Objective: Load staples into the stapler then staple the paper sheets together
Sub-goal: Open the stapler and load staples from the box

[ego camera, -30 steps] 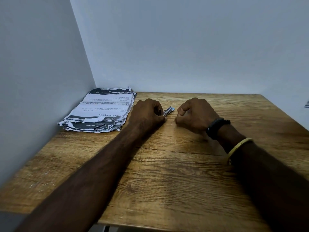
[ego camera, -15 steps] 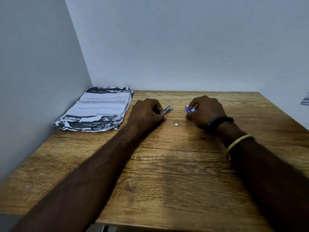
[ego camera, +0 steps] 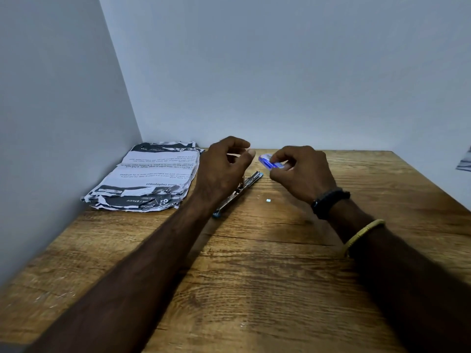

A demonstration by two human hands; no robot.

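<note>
Hovering above stapler (ego camera: 251, 180), L grip (ego camera: 224, 169) loose, empty; R grip (ego camera: 302, 174) raised, pinching blue staple box (ego camera: 267, 161).

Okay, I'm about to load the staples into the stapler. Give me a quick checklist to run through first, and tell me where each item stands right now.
1. Stapler opened out flat on the table: ok.
2. Small blue box pinched in the right hand: ok.
3. Box open with a staple strip ready: cannot tell.
4. Left hand free to steady the stapler: ok, it hovers above it and holds nothing.
5. Staple channel clear: cannot tell, the left hand hides part of it.
6. Paper stack squared up for stapling: not ok, its edges are ragged and uneven.
</note>
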